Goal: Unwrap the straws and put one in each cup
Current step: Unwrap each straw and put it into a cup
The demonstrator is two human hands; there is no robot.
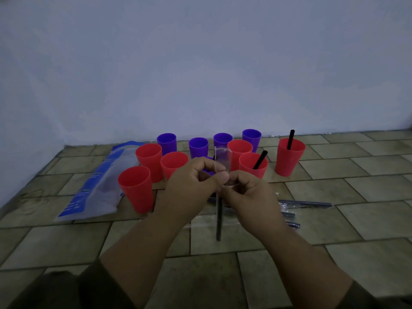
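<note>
I see two red cups holding one black straw each: the far-right cup (289, 159) with an upright straw (290, 139), and a nearer cup (253, 168) with a leaning straw (260, 159). In front of the cluster, the left grip (191, 186) pinches the clear wrapper (223, 157), which stands up above the fingers. The right grip (247, 195) pinches the top of the held straw (218, 219), which hangs down between the wrists. Wrapped straws (305, 204) lie on the floor at right and a blue-and-clear bag (93, 192) at left. The grips partly hide a purple cup (207, 172).
</note>
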